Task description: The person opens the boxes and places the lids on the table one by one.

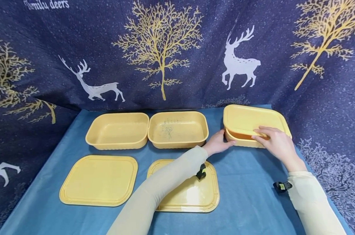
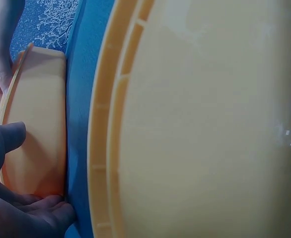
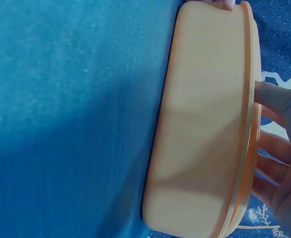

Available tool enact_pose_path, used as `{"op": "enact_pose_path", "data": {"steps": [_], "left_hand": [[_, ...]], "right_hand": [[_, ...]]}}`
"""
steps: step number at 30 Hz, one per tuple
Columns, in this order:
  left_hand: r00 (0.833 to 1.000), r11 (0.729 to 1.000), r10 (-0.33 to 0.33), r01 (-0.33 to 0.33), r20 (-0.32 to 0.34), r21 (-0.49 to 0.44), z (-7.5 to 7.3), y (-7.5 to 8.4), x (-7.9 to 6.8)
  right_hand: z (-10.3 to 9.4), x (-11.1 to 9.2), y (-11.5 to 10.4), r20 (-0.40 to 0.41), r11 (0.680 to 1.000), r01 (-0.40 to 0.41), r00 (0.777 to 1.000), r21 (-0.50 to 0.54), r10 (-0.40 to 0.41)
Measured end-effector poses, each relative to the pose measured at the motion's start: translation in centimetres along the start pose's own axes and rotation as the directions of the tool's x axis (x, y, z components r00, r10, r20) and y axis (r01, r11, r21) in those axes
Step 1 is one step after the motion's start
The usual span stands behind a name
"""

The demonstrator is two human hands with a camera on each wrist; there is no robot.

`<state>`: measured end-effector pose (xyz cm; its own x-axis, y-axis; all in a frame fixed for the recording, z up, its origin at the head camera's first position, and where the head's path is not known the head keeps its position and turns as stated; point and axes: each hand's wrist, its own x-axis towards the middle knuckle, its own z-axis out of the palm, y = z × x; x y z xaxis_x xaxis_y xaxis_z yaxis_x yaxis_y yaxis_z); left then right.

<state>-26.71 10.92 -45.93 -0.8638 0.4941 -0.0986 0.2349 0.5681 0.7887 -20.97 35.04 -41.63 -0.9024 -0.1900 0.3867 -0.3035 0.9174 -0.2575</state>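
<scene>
At the back right of the table stands a yellow plastic food container (image 1: 246,143) with its lid (image 1: 250,118) lying tilted on top. A gap shows along the front, under the lid's edge. My left hand (image 1: 216,143) holds the container's left front corner, thumb on the front wall and fingers round the side. With my right hand (image 1: 278,145) I pinch the lid's front edge, thumb at the rim and fingers over the top. The right wrist view shows the container's front wall (image 3: 200,119) and the raised lid rim. What the container holds is hidden.
Two open yellow containers stand side by side, one at left (image 1: 117,144) and one in the middle (image 1: 177,143) with dark specks inside. Two flat lids lie in front, one at left (image 1: 99,179) and one (image 1: 192,195) beneath my left forearm. A patterned dark cloth (image 1: 183,88) hangs behind.
</scene>
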Motion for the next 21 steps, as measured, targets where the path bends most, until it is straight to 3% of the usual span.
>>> {"op": "enact_pose_path", "data": {"steps": [21], "left_hand": [[1.000,0.999,0.005,-0.005,-0.002,-0.031,-0.1,0.2,-0.2]], "right_hand": [[0.3,1.3,1.3,0.058,1.000,-0.008,0.998,0.030,0.006]]}}
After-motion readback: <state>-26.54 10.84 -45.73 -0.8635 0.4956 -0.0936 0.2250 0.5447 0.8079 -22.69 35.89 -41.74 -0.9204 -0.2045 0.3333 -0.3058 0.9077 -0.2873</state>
